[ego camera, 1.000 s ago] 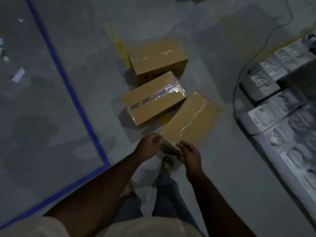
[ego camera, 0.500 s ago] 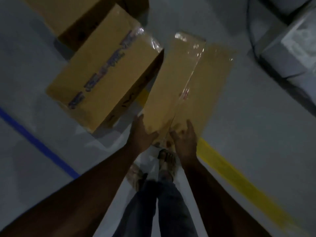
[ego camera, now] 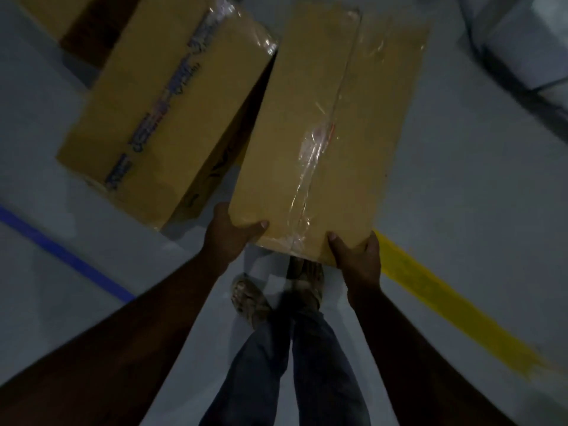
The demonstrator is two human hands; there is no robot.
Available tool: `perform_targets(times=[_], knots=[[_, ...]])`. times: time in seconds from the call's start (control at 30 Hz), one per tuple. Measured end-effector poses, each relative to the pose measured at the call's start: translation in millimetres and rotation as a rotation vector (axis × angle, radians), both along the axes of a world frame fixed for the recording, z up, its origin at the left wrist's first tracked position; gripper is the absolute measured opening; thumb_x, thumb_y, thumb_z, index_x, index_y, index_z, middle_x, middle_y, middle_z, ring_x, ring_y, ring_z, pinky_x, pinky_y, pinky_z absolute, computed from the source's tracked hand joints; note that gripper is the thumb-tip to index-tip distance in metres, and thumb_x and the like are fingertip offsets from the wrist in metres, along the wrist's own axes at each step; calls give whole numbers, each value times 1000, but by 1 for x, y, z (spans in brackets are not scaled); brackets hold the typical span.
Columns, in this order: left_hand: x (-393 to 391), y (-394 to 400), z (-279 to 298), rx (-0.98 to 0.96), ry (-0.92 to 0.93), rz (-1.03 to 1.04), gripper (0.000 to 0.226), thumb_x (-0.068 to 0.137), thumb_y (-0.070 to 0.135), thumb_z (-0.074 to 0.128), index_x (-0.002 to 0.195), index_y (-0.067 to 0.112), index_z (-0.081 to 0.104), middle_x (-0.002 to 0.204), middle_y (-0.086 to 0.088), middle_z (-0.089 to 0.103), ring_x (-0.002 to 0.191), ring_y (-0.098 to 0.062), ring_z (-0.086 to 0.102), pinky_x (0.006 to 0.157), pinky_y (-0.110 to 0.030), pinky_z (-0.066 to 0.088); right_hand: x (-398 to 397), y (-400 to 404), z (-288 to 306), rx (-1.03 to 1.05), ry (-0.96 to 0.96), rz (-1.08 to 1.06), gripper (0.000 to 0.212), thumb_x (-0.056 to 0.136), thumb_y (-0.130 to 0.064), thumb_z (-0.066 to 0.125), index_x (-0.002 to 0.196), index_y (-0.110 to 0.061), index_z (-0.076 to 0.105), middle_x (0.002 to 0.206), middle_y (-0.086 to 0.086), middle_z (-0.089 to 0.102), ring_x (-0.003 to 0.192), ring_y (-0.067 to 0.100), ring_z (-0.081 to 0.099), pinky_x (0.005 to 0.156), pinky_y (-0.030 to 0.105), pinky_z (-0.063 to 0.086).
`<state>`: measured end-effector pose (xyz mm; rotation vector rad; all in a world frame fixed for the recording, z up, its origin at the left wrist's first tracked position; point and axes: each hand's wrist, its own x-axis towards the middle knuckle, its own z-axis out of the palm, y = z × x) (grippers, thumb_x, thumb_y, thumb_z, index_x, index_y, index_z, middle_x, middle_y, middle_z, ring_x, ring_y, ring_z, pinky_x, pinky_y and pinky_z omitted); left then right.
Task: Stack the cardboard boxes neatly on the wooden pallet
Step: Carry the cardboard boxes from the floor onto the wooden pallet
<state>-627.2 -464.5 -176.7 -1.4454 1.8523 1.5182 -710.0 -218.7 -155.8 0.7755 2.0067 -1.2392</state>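
A long cardboard box sealed with clear tape fills the upper middle of the view, its near end over my feet. My left hand grips its near left corner, thumb on top. My right hand grips its near right corner. To the left lies a second cardboard box with printed blue tape, resting on the floor and touching the held box's left side. A third box shows at the top left edge. No wooden pallet is in view.
The grey floor carries a blue line at the left and a yellow line at the right. White moulded packaging and a dark cable lie at the top right. My feet stand just under the box's near end.
The camera has come much closer to the boxes. My hands have spread from the middle of the box's near end to its two corners and closed on it.
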Motion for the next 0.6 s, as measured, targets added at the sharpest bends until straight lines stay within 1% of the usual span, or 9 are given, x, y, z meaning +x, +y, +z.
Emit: perform_targets(times=[0.07, 0.13, 0.23, 0.3, 0.37, 0.43, 0.5, 0.53, 0.6], knots=[[0, -4, 46, -12, 50, 23, 78, 66, 51, 93, 131, 25, 58, 123, 7, 70, 112, -15, 68, 98, -47, 56, 0, 2, 43, -65, 56, 18, 74, 81, -36, 87, 146, -31, 51, 133, -12, 66, 121, 12, 64, 105, 41, 53], [-4, -8, 100, -6, 106, 43, 67, 71, 50, 91, 128, 28, 60, 123, 8, 70, 114, -13, 67, 98, -42, 56, 2, 8, 91, -163, 58, 21, 74, 84, -32, 86, 148, -33, 49, 137, -11, 65, 124, 12, 64, 105, 39, 52], [-5, -11, 193, -26, 153, 123, 42, 85, 36, 82, 117, 28, 55, 104, 16, 62, 88, 12, 62, 73, -9, 48, 11, 13, 174, -279, -34, 33, 93, 78, -46, 87, 157, -39, 37, 153, -7, 53, 135, 17, 57, 108, 40, 48], [1, -9, 257, -92, 156, 110, 45, 91, 41, 74, 127, 24, 52, 90, 14, 53, 75, 3, 56, 62, -15, 43, 22, 16, 229, -294, -60, 37, 110, 69, -60, 87, 160, -38, 31, 154, -6, 52, 137, 20, 55, 111, 42, 46], [18, -2, 314, -144, 148, 128, 49, 94, 46, 69, 133, 22, 52, 83, 8, 51, 70, -9, 53, 61, -26, 42, 38, 20, 276, -283, -61, 51, 117, 64, -70, 85, 161, -35, 30, 148, -6, 59, 133, 18, 59, 113, 45, 46], [47, 7, 357, -210, 112, 183, 46, 94, 49, 66, 129, 23, 53, 82, 7, 54, 77, -15, 58, 68, -32, 45, 57, 21, 316, -300, -70, 80, 91, 82, -63, 75, 159, -32, 35, 140, -5, 66, 127, 17, 64, 101, 44, 56], [80, 19, 392, -285, 76, 261, 45, 93, 52, 64, 127, 25, 55, 89, 8, 58, 89, -21, 61, 80, -36, 48, 73, 17, 347, -306, -39, 107, 60, 100, -43, 63, 155, -30, 43, 134, -2, 70, 118, 18, 70, 81, 32, 63], [98, 26, 408, -311, 55, 310, 44, 92, 53, 64, 126, 25, 55, 93, 6, 60, 93, -22, 61, 84, -37, 48, 81, 15, 360, -295, -23, 121, 55, 100, -41, 63, 152, -31, 47, 132, -2, 71, 116, 20, 71, 79, 32, 63], [135, 46, 433, -335, 38, 458, 41, 92, 52, 65, 121, 24, 57, 97, 4, 61, 94, -22, 61, 82, -35, 47, 91, 14, 380, -281, 8, 199, 62, 91, -56, 70, 147, -38, 52, 132, -4, 70, 118, 22, 70, 92, 46, 61]])
